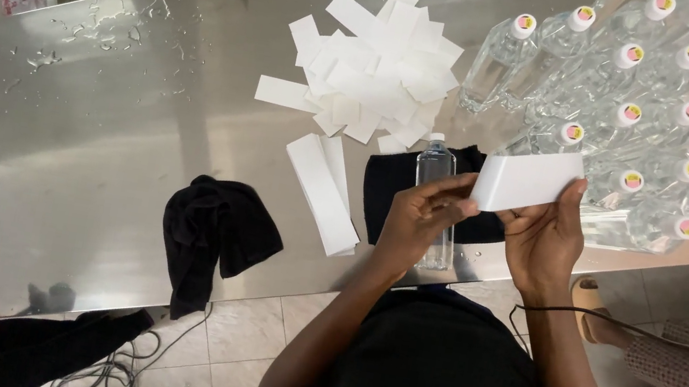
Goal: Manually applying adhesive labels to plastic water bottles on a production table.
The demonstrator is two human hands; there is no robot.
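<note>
While both hands hover over the near edge of the steel desk (pixel 86 178), they share one white label strip (pixel 529 180) — the right hand (pixel 544 241) pinches its lower right edge between thumb and fingers, and the left hand (pixel 417 220) has its fingertips closed on the strip's left end. So each grip is clamped on the strip, which stretches between them, slanting up to the right. Just behind the left hand a clear bottle (pixel 436 190) lies on a black cloth (pixel 386 193), partly hidden by the fingers. Farther back sits a loose heap of white strips (pixel 374 73), with two longer strips (pixel 322 190) just beside the cloth. To the right stand many capped bottles (pixel 650 95) — packed close together. Another black cloth (pixel 212 232) hangs over the desk's near edge.
</note>
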